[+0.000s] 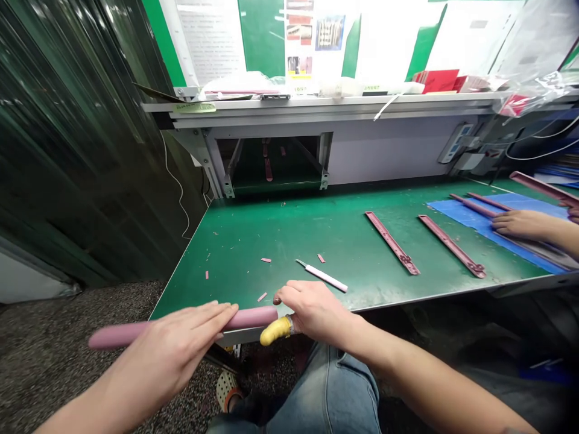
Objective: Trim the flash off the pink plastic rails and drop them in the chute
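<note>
My left hand (pixel 185 337) is wrapped over a long pink plastic strip (pixel 253 317), held level at the table's front edge with its smooth rounded side up. My right hand (pixel 316 310) is at the strip's right end, fingers curled, with a yellow finger cot (pixel 277 331) on the thumb. What lies between those fingers is too small to make out. Just beyond my right hand, a white-handled craft knife (pixel 324 278) rests on the green table, blade pointing left and away. Small pink scraps (pixel 266 260) lie around it.
Two pink strips (pixel 392 243) lie hollow side up on the green tabletop (pixel 271 235). Farther right, a co-worker's hand (pixel 520 223) touches strips on a blue sheet (pixel 465 214). An opening under the shelf (pixel 344 108) shows a dark belt (pixel 294 172) with pink pieces.
</note>
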The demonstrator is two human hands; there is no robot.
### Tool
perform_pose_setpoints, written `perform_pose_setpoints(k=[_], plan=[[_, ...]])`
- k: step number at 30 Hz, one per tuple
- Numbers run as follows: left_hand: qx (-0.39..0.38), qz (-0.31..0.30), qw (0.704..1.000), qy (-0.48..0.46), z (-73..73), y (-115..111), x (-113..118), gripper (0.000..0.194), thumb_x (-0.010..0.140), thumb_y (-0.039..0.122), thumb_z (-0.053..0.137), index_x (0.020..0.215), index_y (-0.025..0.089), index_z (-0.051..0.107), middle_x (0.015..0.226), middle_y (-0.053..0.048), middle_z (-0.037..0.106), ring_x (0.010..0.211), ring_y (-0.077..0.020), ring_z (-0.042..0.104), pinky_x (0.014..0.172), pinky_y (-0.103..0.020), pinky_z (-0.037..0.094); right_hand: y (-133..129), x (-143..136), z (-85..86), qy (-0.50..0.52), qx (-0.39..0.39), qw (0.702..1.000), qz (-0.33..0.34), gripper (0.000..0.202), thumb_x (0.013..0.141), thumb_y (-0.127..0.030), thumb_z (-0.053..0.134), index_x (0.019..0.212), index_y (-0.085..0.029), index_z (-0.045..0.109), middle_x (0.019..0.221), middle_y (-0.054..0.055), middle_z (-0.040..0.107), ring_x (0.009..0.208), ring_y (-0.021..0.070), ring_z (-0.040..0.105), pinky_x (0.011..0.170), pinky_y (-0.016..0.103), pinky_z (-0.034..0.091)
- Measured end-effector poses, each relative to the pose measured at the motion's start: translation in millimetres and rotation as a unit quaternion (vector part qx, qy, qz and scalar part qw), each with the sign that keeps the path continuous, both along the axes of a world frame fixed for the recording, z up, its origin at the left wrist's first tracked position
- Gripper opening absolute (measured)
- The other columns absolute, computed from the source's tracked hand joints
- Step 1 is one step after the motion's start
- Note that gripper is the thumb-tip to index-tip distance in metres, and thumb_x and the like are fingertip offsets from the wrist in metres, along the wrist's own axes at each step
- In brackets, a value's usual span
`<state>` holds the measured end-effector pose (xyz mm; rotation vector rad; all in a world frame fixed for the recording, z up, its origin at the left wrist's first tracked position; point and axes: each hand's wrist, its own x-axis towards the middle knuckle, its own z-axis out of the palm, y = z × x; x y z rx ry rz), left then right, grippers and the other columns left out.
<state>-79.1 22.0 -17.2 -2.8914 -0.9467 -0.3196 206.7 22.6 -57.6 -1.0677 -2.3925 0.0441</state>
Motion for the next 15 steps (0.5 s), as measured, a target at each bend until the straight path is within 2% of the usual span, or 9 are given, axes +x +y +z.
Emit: perform_pose_setpoints(k=[4,7,9,12,15], plan=[[0.128,-0.054,0.985,0.098,22.2,5.3,-5.0,0.063,0.082,0.004,0.041,0.142,0.025,0.039,0.137,-0.003,0.053,0.122,-0.0252,0.054,0.098,-0.044,0.049,0.6,-0.8,14.0,-0.103,0.049,0.993,0.016,0.014,0.084,-0.028,0.064,0.079,-0.017,0.057,0.07,0.0,0.058,0.06,0.0136,0.05,0.05,0.027,0.023],[0.181,-0.1,0.97,0.127,34.4,5.2,-6.0,0.065,0.083,0.005,0.04,0.145,0.022,0.033,0.14,-0.005,0.05,0.125,-0.0254,0.05,0.103,-0.045,0.043,-2.0,-0.5,22.9,-0.12,0.073,0.99,0.029,0.011,0.087,-0.022,0.058,0.077,-0.018,0.054,0.069,-0.001,0.055,0.058,0.0134,0.047,0.05,0.027,0.021],[0.19,-0.107,0.968,0.121,39.0,3.0,-6.3,0.063,0.087,0.008,0.04,0.147,0.021,0.029,0.14,-0.005,0.049,0.127,-0.0248,0.048,0.108,-0.044,0.037,-3.5,0.1,26.4,-0.129,0.087,0.987,0.032,0.012,0.088,-0.02,0.054,0.077,-0.018,0.053,0.068,-0.001,0.054,0.056,0.0136,0.044,0.049,0.028,0.02],[0.176,-0.086,0.977,0.091,40.5,-2.8,-7.0,0.063,0.088,0.007,0.038,0.148,0.023,0.026,0.139,-0.003,0.051,0.128,-0.022,0.047,0.112,-0.043,0.03,-5.6,1.7,28.8,-0.127,0.105,0.985,0.039,0.014,0.09,-0.02,0.049,0.075,-0.018,0.051,0.067,-0.001,0.052,0.055,0.0141,0.042,0.049,0.028,0.019],[0.147,-0.079,0.985,0.039,38.1,-11.2,-6.2,0.063,0.088,0.008,0.041,0.148,0.023,0.026,0.134,-0.003,0.057,0.122,-0.0183,0.053,0.11,-0.035,0.035,-8.6,3.6,29.5,-0.101,0.129,0.986,0.04,0.018,0.091,-0.018,0.043,0.074,-0.019,0.049,0.066,0.0,0.05,0.056,0.0142,0.041,0.05,0.028,0.022]])
